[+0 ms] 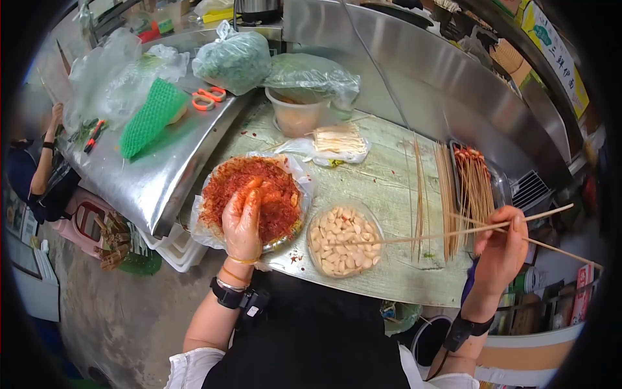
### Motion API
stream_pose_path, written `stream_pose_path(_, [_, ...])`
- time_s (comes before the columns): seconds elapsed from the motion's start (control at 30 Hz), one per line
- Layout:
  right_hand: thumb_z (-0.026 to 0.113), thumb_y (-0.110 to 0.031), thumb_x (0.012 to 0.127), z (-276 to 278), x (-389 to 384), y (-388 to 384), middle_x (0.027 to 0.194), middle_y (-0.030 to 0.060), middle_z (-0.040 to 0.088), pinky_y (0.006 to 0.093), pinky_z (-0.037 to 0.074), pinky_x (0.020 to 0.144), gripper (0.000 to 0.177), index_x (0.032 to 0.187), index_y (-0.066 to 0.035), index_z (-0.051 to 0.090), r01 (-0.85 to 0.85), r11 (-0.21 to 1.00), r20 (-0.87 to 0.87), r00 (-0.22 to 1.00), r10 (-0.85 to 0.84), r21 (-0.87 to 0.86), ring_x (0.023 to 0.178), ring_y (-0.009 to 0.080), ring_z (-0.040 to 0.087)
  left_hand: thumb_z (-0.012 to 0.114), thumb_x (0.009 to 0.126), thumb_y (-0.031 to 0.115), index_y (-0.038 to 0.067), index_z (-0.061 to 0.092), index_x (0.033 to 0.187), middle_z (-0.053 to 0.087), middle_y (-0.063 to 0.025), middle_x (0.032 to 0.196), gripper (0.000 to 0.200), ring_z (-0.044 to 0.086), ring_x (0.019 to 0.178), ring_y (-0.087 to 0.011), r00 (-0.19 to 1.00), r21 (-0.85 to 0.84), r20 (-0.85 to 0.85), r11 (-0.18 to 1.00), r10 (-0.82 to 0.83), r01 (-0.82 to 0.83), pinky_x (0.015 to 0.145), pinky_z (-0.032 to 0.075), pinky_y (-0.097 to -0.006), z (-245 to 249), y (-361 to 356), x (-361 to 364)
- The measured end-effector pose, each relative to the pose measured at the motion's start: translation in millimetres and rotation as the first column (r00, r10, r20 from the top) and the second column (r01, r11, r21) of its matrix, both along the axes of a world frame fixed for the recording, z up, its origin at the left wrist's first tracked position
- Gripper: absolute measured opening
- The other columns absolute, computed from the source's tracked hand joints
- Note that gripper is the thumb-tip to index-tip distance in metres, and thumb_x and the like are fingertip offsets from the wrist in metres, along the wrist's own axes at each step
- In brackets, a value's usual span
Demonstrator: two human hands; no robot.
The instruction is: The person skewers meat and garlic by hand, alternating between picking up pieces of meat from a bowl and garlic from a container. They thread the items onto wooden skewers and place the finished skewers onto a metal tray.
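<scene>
My left hand (243,217), in a thin clear glove smeared red, reaches into a bowl of red marinated shredded food (223,181) lined with plastic; whether the fingers pinch a piece I cannot tell. My right hand (502,249) grips bamboo skewers (453,231), one of them pointing left over a clear bowl of pale garlic cloves (340,243). Loose bare skewers (446,194) lie on the counter beside a tray of finished red skewers (476,178).
A plastic tub (297,117), a packet of enoki mushrooms (337,141), bagged greens (233,59), orange scissors (208,97) and green mesh (150,118) sit at the back. A curved steel wall (453,84) bounds the counter. Another person (39,168) sits at the left.
</scene>
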State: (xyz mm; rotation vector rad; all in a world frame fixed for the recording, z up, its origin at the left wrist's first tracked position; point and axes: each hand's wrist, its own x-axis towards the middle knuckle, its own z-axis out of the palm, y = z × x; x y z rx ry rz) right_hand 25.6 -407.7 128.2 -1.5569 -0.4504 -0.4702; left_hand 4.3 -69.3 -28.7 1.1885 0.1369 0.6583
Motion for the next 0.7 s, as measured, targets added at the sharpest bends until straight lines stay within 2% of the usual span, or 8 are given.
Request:
stream_pose_path(0.07, [0.037, -0.033, 0.097, -2, 5, 10, 0.087, 0.0106, 0.050, 0.0219, 0.042, 0.056, 0.037, 0.092, 0.001, 0.051, -0.024, 1.000, 0.045, 0.999, 0.025, -0.017, 0.059, 0.0128, 0.049, 0.048, 0.095, 0.011, -0.005, 0.055, 0.118, 0.060, -0.0102, 0.112, 0.029, 0.057, 0.101, -0.0153, 1.000, 0.028, 0.013, 1.000, 0.004, -0.004, 0.091, 0.044, -0.0276, 2, 0, 0])
stream_pose_path(0.17, [0.038, -0.034, 0.096, -7, 10, 22, 0.104, 0.0119, 0.040, 0.0301, 0.043, 0.067, 0.037, 0.093, 0.000, 0.051, -0.086, 0.994, 0.138, 0.986, 0.095, -0.073, 0.073, 0.0163, 0.049, 0.048, 0.095, 0.012, -0.005, 0.055, 0.119, 0.060, -0.0102, 0.113, 0.030, 0.056, 0.102, -0.0151, 1.000, -0.005, 0.009, 1.000, -0.022, 0.022, 0.091, 0.044, -0.0278, 1, 0, 0])
stream_pose_path(0.3, [0.036, -0.033, 0.097, -1, 11, 27, 0.100, 0.0106, 0.040, 0.0285, 0.042, 0.065, 0.037, 0.092, 0.000, 0.050, 0.085, 0.994, 0.272, 0.960, -0.062, -0.075, 0.071, 0.0154, 0.048, 0.048, 0.095, 0.011, -0.005, 0.054, 0.119, 0.059, -0.0107, 0.114, 0.030, 0.057, 0.102, -0.0157, 0.999, -0.060, -0.013, 0.997, -0.050, 0.049, 0.091, 0.044, -0.0281, -1, 2, 0])
stream_pose_path(0.4, [0.036, -0.034, 0.098, 0, 9, 19, 0.097, 0.0098, 0.040, 0.0258, 0.041, 0.062, 0.038, 0.089, -0.001, 0.050, -0.055, 0.998, 0.259, 0.964, 0.059, -0.024, 0.070, 0.0139, 0.047, 0.047, 0.095, 0.011, -0.005, 0.052, 0.121, 0.059, -0.0117, 0.114, 0.031, 0.058, 0.102, -0.0175, 0.999, -0.114, 0.015, 0.993, -0.041, 0.042, 0.091, 0.045, -0.0298, -5, 3, 1])
stream_pose_path(0.43, [0.037, -0.035, 0.098, -2, 10, 24, 0.095, 0.0095, 0.039, 0.0236, 0.040, 0.059, 0.038, 0.086, -0.001, 0.050, 0.031, 0.999, 0.270, 0.962, -0.024, -0.021, 0.067, 0.0123, 0.045, 0.048, 0.095, 0.012, -0.004, 0.049, 0.124, 0.059, -0.0140, 0.115, 0.033, 0.060, 0.100, -0.0205, 0.994, -0.182, 0.080, 0.980, -0.070, 0.084, 0.089, 0.048, -0.0320, -6, 4, 2])
stream_pose_path(0.47, [0.037, -0.035, 0.098, -2, 11, 26, 0.095, 0.0095, 0.039, 0.0236, 0.040, 0.059, 0.038, 0.086, -0.001, 0.050, 0.025, 1.000, 0.271, 0.962, -0.019, -0.016, 0.067, 0.0123, 0.045, 0.048, 0.095, 0.012, -0.004, 0.049, 0.124, 0.059, -0.0140, 0.115, 0.033, 0.060, 0.100, -0.0205, 0.995, -0.177, 0.080, 0.981, -0.065, 0.078, 0.089, 0.048, -0.0320, 0, 7, 0])
stream_pose_path(0.53, [0.038, -0.034, 0.097, -2, 12, 28, 0.095, 0.0098, 0.039, 0.0238, 0.040, 0.058, 0.037, 0.085, -0.001, 0.050, 0.007, 0.999, 0.287, 0.958, 0.002, -0.031, 0.064, 0.0118, 0.043, 0.050, 0.094, 0.014, -0.003, 0.047, 0.126, 0.059, -0.0159, 0.116, 0.036, 0.062, 0.099, -0.0236, 0.996, -0.361, 0.077, 0.930, -0.046, 0.071, 0.085, 0.052, -0.0340, 16, 16, -6])
stream_pose_path(0.7, [0.038, -0.034, 0.098, -1, 15, 32, 0.092, 0.0093, 0.040, 0.0231, 0.040, 0.054, 0.036, 0.084, -0.003, 0.049, 0.028, 0.999, 0.323, 0.946, -0.037, 0.031, 0.058, 0.0101, 0.042, 0.052, 0.094, 0.015, -0.003, 0.045, 0.127, 0.058, -0.0173, 0.118, 0.038, 0.062, 0.100, -0.0244, 0.994, -0.259, 0.109, 0.966, 0.016, 0.012, 0.083, 0.053, -0.0337, 36, 58, -17])
